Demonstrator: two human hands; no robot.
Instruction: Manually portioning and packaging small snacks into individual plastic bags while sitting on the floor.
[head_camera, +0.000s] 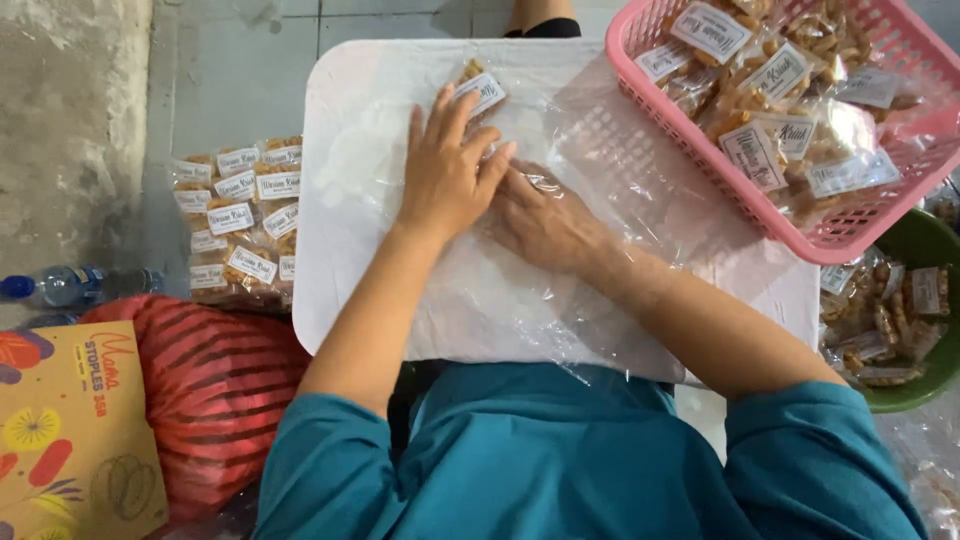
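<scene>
**Hands pressed on a snack packet under clear film**

The left hand (447, 165) lies flat, fingers spread and gripping nothing, on a small snack packet (478, 92) with a white label near the far edge of the white board (350, 250). The right hand (540, 218) sits beside it under a sheet of clear plastic (620, 190); through the glare it looks loosely open, though whether it pinches the film I cannot tell.

Doing this well likely means holding the packet flat with the left palm while the film is drawn smooth, so no creases trap air and the label stays facing up.

A pink basket (640, 60) of labelled packets overlaps the board's right corner. More packets lie stacked on the floor (235, 215) to the left, and a green bowl (925, 245) holds others.
</scene>
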